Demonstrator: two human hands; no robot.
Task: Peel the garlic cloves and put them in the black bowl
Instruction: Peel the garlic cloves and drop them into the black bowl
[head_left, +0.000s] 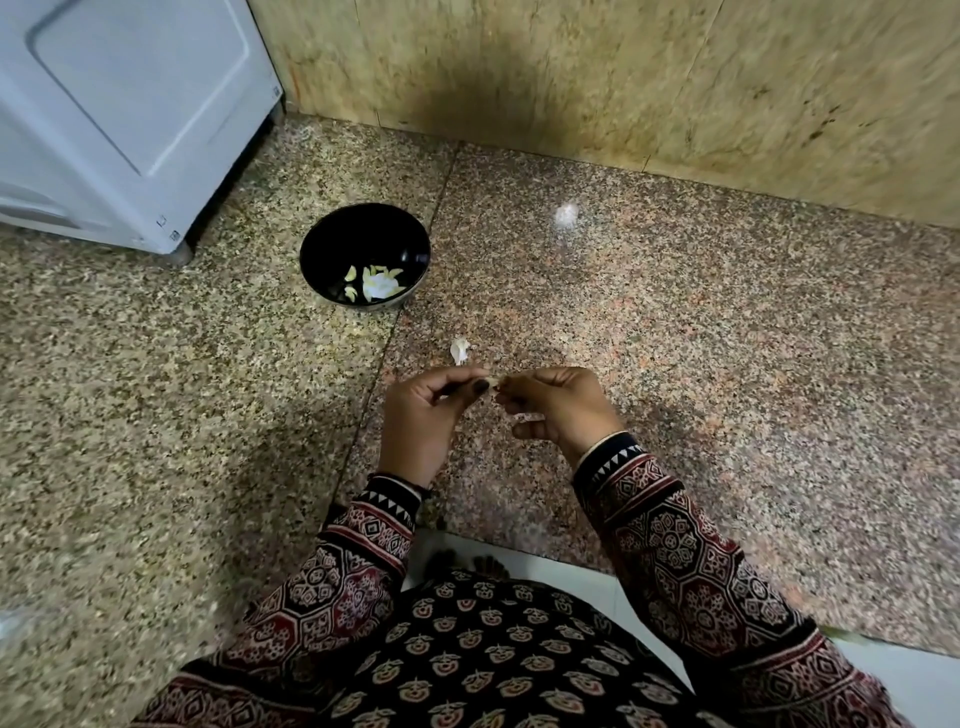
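My left hand (423, 415) and my right hand (556, 405) meet fingertip to fingertip above the granite counter, both pinching a small garlic clove (494, 383) that is mostly hidden by the fingers. The black bowl (332, 234) stands farther back and to the left, holding several pale peeled cloves (375, 282). A white scrap of garlic or its skin (460, 351) lies on the counter between the bowl and my hands.
A white appliance (119, 114) stands at the back left, close to the bowl. A beige stone wall (623, 78) closes the back. The speckled granite counter (727, 338) extends right; its front edge runs near my body.
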